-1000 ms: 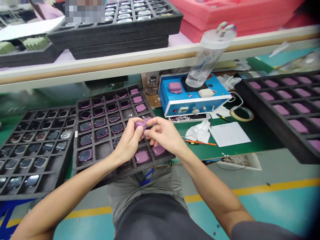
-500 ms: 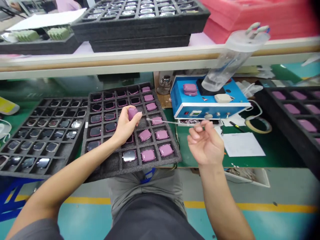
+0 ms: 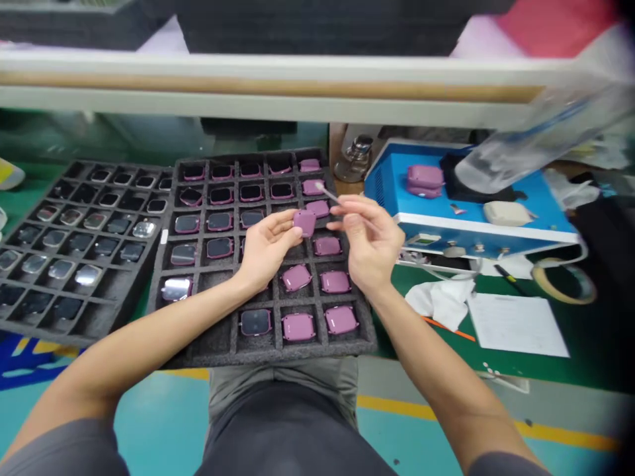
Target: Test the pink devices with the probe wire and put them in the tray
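Observation:
My left hand (image 3: 270, 246) is closed on a purple smartwatch case (image 3: 304, 223), held above the middle of a black foam tray (image 3: 213, 281). Opposite it, my right hand (image 3: 371, 241) pinches a thin stick with a pale tip, like a cotton swab (image 3: 327, 193). The tip points up and left, close to the case but apart from it. In the tray's compartments lie several more purple cases, some with dark screens up, others with the plain purple side up.
A second foam tray (image 3: 112, 291) of watch parts stands at the left. On the right are a blue machine (image 3: 446, 225) with purple cases (image 3: 425, 180) on top, a clear cylinder (image 3: 520, 149), white cloth (image 3: 444, 301), paper (image 3: 518, 324) and a tape roll (image 3: 565, 281). A shelf edge (image 3: 248, 82) crosses above.
My right hand has moved left with the swab, now near the held case, and the swab has turned upward. My left hand has shifted slightly right with the case. The camera view has tilted down.

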Action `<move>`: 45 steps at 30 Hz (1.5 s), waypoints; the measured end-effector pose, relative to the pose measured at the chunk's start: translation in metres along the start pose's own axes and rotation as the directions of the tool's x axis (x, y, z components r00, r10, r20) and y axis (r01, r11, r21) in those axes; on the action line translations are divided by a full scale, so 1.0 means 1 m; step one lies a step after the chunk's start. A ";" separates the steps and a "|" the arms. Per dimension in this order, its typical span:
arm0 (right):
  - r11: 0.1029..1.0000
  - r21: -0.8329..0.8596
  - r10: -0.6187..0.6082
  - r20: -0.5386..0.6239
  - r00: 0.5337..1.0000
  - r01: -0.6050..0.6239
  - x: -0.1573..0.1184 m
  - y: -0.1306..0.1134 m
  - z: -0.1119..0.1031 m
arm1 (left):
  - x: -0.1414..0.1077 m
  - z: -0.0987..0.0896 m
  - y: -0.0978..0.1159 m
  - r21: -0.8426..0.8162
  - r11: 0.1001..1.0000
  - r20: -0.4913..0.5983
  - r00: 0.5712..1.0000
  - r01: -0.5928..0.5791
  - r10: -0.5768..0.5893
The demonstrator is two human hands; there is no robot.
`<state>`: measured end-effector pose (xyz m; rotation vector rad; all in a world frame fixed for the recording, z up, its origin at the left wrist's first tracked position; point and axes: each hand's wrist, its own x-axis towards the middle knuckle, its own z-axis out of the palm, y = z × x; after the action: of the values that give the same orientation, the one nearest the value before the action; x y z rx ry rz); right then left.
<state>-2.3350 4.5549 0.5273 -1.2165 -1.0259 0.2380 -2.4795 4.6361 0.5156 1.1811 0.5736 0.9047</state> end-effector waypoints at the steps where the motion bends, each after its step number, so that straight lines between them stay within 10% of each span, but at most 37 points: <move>1: 1.000 0.007 0.004 -0.024 1.000 -0.004 -0.003 0.001 0.000 | 0.000 -0.001 -0.001 -0.003 1.000 0.005 1.000 -0.003 0.003; 14: 0.980 0.111 -0.163 -0.044 0.986 0.167 -0.012 0.010 -0.001 | 0.002 0.000 0.000 -0.035 0.999 -0.001 1.000 -0.016 0.016; 45: 0.996 0.065 -0.059 0.002 0.998 0.059 -0.014 0.007 0.000 | 0.001 -0.002 0.000 -0.002 0.999 0.002 0.999 -0.050 0.050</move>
<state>-2.3408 4.5484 0.5143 -1.1261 -1.0485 0.2265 -2.4802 4.6382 0.5150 1.1987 0.5434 0.9470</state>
